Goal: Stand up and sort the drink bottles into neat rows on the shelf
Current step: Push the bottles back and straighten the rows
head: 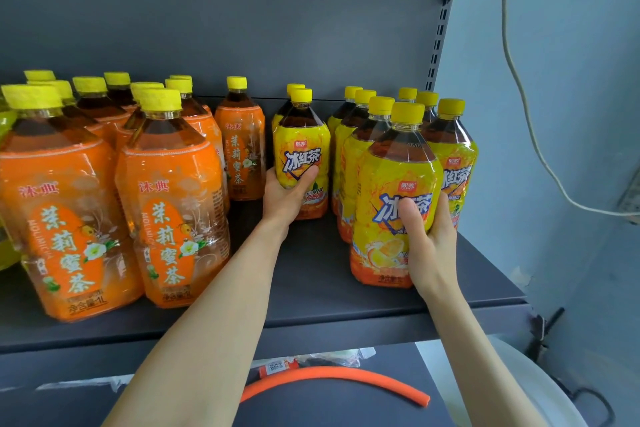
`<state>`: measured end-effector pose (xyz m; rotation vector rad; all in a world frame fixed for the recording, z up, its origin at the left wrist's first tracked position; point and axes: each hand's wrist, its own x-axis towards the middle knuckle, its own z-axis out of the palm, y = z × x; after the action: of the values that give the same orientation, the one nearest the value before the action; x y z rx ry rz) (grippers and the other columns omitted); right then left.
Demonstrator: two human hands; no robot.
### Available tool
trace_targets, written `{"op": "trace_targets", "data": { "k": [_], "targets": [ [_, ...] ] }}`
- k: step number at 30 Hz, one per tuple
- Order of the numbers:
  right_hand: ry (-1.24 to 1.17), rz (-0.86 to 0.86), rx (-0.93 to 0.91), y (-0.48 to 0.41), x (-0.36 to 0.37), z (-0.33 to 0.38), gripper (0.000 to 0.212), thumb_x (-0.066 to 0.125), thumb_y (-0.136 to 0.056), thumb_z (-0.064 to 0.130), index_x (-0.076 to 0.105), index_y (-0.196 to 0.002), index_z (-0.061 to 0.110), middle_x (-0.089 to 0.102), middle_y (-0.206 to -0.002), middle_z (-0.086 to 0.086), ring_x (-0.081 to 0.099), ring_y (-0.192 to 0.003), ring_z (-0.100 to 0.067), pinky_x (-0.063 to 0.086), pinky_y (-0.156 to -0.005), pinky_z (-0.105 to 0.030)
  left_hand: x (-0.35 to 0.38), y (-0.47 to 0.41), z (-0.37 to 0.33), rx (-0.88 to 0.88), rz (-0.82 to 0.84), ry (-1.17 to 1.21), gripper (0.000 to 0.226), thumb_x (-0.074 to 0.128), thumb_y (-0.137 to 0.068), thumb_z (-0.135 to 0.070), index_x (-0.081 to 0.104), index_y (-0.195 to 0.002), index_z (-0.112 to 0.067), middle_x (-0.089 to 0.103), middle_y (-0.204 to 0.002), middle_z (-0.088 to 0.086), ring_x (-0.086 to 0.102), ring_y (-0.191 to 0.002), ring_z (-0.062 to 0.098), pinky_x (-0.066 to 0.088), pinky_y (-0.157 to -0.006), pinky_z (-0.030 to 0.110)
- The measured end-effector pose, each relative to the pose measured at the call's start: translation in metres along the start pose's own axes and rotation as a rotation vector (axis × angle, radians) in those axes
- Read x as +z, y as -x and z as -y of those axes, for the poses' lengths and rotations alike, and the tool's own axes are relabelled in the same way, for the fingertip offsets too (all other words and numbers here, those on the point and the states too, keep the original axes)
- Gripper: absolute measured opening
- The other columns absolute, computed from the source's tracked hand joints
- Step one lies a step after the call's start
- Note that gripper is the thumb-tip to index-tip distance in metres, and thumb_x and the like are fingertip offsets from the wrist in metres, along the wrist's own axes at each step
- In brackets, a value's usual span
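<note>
Drink bottles with yellow caps stand upright on a dark grey shelf (311, 295). My left hand (284, 194) grips a yellow-labelled iced tea bottle (302, 142) in the middle of the shelf, with a second one right behind it. My right hand (427, 236) holds the front yellow iced tea bottle (391, 191) of the right-hand group, near the shelf's front. Behind it several more yellow bottles (363, 121) stand in rows. On the left stand several orange-labelled jasmine tea bottles (166, 191), and one orange bottle (240, 149) stands alone beside my left hand.
The shelf's back panel is dark grey, with a slotted upright (437, 31) at the right. A pale wall with a hanging white cable (519, 87) lies to the right. Below the shelf edge are an orange hose (332, 378) and a white round object (547, 388).
</note>
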<state>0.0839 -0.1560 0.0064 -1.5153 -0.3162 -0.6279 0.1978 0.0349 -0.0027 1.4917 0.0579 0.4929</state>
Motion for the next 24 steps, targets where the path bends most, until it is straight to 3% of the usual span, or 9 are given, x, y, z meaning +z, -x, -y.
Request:
{"op": "trace_targets", "data": {
  "k": [13,19,21,24],
  "targets": [
    [-0.001,-0.008,0.003,-0.001,0.000,-0.002,0.042,0.057,-0.070,0.065,0.050,-0.107,0.046,0.065,-0.095,0.037,0.065,-0.092,0.008,0.050,-0.066,-0.008,0.002,-0.001,0.000,-0.012,0.002,-0.007,0.069,0.075,-0.077,-0.037,0.041,-0.133,-0.015,0.056,-0.107,-0.008,0.054,-0.095,0.006,0.042,-0.066,0.013],
    [0.020,-0.008,0.001,0.000,-0.001,-0.002,0.041,0.056,-0.070,0.067,0.050,-0.106,0.048,0.065,-0.096,0.037,0.064,-0.093,0.008,0.050,-0.066,-0.007,0.002,-0.001,0.000,-0.016,0.010,-0.018,0.076,0.075,-0.076,-0.038,0.036,-0.137,-0.014,0.055,-0.127,0.002,0.053,-0.108,0.012,0.044,-0.081,0.024],
    [0.063,-0.018,0.003,0.000,-0.003,-0.003,0.037,0.055,-0.070,0.070,0.051,-0.102,0.053,0.065,-0.102,0.029,0.062,-0.098,0.006,0.051,-0.074,-0.012,0.001,0.002,-0.003,-0.039,0.002,-0.021,0.085,0.077,-0.074,-0.040,0.032,-0.142,-0.014,0.050,-0.135,0.005,0.051,-0.119,0.018,0.046,-0.092,0.031],
    [0.171,-0.040,-0.007,0.000,-0.005,-0.003,0.030,0.050,-0.069,0.074,0.049,-0.095,0.058,0.046,-0.112,0.024,0.046,-0.103,0.016,0.038,-0.084,-0.013,-0.002,0.013,-0.013,-0.074,-0.046,-0.072,0.100,0.076,-0.071,-0.048,0.022,-0.148,-0.015,0.036,-0.146,0.008,0.039,-0.133,0.025,0.039,-0.107,0.044]
  ]
}}
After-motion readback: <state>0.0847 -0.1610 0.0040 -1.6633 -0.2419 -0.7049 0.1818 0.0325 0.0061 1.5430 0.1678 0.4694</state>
